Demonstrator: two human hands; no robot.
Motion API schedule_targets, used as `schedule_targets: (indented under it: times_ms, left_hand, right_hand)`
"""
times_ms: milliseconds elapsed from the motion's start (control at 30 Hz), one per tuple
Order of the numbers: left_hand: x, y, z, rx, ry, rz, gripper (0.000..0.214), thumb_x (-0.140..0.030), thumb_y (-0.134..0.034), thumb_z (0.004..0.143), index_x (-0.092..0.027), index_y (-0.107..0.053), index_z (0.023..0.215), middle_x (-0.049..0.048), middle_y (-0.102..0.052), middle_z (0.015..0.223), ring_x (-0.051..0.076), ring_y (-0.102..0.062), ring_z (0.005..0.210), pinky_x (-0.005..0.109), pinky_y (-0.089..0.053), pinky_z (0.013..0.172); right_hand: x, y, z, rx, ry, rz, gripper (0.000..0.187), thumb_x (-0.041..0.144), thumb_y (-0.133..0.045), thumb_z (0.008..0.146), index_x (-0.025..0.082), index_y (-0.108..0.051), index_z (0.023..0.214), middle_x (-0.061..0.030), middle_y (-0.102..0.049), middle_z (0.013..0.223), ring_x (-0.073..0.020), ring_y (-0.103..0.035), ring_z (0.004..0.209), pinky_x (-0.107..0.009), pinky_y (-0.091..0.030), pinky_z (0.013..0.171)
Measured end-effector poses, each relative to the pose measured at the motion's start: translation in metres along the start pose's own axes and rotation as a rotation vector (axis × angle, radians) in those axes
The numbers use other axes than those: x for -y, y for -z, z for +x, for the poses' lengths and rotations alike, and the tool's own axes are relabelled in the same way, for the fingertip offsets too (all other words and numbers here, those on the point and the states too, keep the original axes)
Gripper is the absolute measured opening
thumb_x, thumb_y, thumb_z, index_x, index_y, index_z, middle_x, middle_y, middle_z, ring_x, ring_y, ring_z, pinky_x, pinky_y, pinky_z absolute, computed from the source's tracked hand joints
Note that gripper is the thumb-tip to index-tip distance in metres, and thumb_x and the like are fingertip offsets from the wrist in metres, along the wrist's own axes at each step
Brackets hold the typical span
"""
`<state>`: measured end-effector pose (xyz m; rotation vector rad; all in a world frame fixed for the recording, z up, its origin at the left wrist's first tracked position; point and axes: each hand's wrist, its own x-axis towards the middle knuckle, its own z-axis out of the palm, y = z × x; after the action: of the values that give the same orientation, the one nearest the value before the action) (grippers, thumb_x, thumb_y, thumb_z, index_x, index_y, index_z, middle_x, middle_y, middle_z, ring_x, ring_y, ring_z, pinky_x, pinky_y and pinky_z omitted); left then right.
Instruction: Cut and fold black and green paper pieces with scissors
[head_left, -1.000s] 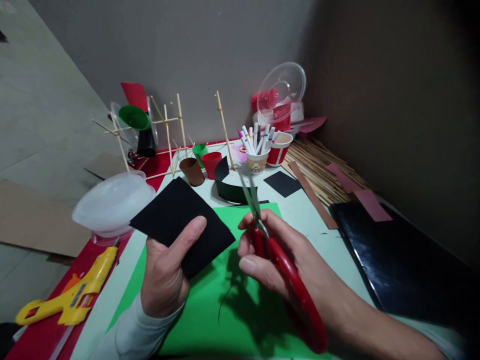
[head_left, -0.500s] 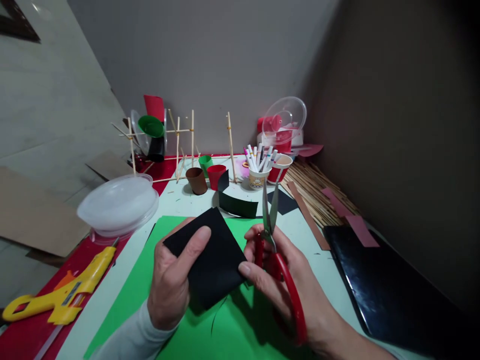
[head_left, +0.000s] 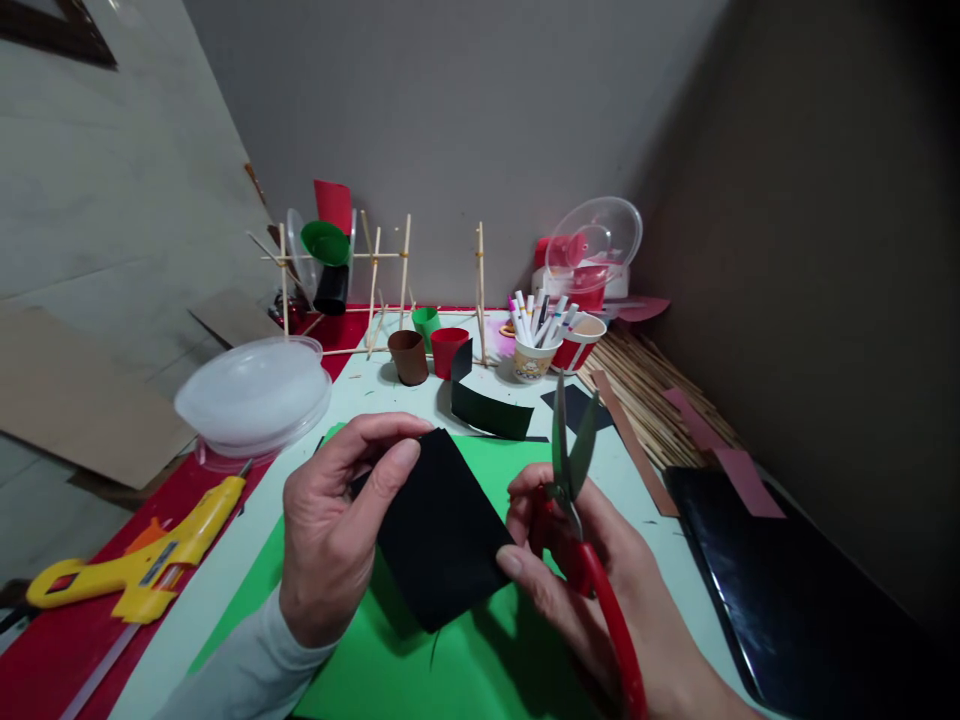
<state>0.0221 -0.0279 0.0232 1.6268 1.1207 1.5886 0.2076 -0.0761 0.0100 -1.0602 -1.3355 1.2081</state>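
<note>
A folded or stacked piece of black paper (head_left: 442,535) hangs between my two hands over a large green sheet (head_left: 352,670). My left hand (head_left: 337,520) pinches its upper left edge between thumb and fingers. With the thumb and a fingertip, my right hand (head_left: 585,580) grips the paper's right corner. That same hand also carries red-handled scissors (head_left: 570,480), their blades apart and pointing up, clear of the paper. Beyond the green sheet stands a curved black paper strip (head_left: 491,408), touching no hand.
Behind are brown (head_left: 409,358), red (head_left: 448,350) and green paper cups (head_left: 426,322), a stick frame (head_left: 405,265) and a cup of markers (head_left: 532,360). A yellow glue gun (head_left: 169,555) and plastic lids (head_left: 251,395) lie left. Bamboo sticks (head_left: 645,390) and a black laptop-like slab (head_left: 780,590) lie right.
My left hand has shifted its grip toward the black paper's upper edge, its fingers now showing along the top. The scissors have tilted slightly and their blades look wider apart. The view has shifted slightly.
</note>
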Motion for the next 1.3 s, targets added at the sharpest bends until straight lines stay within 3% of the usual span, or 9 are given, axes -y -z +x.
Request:
schedule_targets:
  times_ms: [100,367,700,833,967,1167,1300]
  left_hand:
    - [-0.002,0.000,0.000,0.018,-0.036,0.063,0.022,-0.021,-0.062,0.093,-0.036,-0.075,0.101,-0.0110,-0.076,0.103,0.009,-0.065,0.099,0.014,-0.045,0.089]
    - [-0.002,0.001,-0.002,0.052,-0.037,0.077,0.028,-0.019,-0.061,0.093,-0.041,-0.075,0.105,-0.0141,-0.076,0.108,0.008,-0.066,0.103,0.014,-0.045,0.093]
    - [-0.004,0.000,0.006,0.052,0.049,0.000,0.006,-0.020,-0.072,0.082,-0.026,-0.071,0.083,-0.0079,-0.073,0.076,0.009,-0.068,0.071,0.015,-0.052,0.068]
    - [-0.003,0.000,0.007,0.049,0.069,0.056,0.007,-0.020,-0.072,0.081,-0.027,-0.073,0.081,-0.0079,-0.074,0.078,0.010,-0.069,0.071,0.015,-0.052,0.069]
    - [-0.001,0.002,0.012,0.125,0.155,0.106,0.011,-0.025,-0.072,0.081,-0.029,-0.078,0.090,-0.0058,-0.078,0.082,0.012,-0.071,0.076,0.018,-0.052,0.073]
    - [0.004,0.002,0.019,0.187,0.221,0.111,0.004,-0.025,-0.072,0.077,-0.025,-0.076,0.075,-0.0030,-0.077,0.079,0.015,-0.068,0.077,0.022,-0.050,0.073]
    - [0.003,-0.002,0.016,0.148,0.192,0.111,0.004,-0.023,-0.070,0.077,-0.023,-0.072,0.074,-0.0029,-0.073,0.075,0.015,-0.064,0.072,0.023,-0.048,0.069]
  right_hand:
    - [-0.002,0.001,-0.002,0.005,-0.007,0.014,0.026,0.029,-0.069,0.090,0.030,-0.052,0.110,-0.0002,-0.060,0.091,-0.0132,-0.061,0.083,-0.017,-0.052,0.069]
    - [-0.003,0.001,-0.003,0.010,-0.002,-0.013,0.025,0.030,-0.067,0.091,0.031,-0.051,0.110,0.0005,-0.058,0.087,-0.0127,-0.057,0.076,-0.017,-0.050,0.062]
    - [0.004,-0.001,-0.001,0.055,0.008,-0.065,0.023,0.021,-0.065,0.087,0.026,-0.050,0.103,0.0053,-0.051,0.073,-0.0103,-0.045,0.062,-0.020,-0.040,0.054]
    - [0.002,-0.001,0.000,0.058,-0.002,-0.057,0.024,0.018,-0.066,0.086,0.027,-0.051,0.103,0.0058,-0.050,0.073,-0.0101,-0.045,0.063,-0.021,-0.040,0.056]
    - [0.001,-0.001,0.001,0.064,-0.043,0.006,0.023,0.017,-0.066,0.085,0.027,-0.053,0.102,0.0053,-0.050,0.076,-0.0093,-0.044,0.063,-0.020,-0.042,0.057]
    - [-0.002,0.001,0.003,0.091,-0.088,0.036,0.024,0.018,-0.067,0.085,0.026,-0.051,0.102,0.0057,-0.049,0.076,-0.0092,-0.043,0.061,-0.020,-0.041,0.055]
    - [-0.002,0.002,0.004,0.142,-0.079,-0.015,0.026,0.023,-0.069,0.085,0.024,-0.051,0.105,0.0051,-0.049,0.078,-0.0101,-0.045,0.065,-0.023,-0.040,0.059]
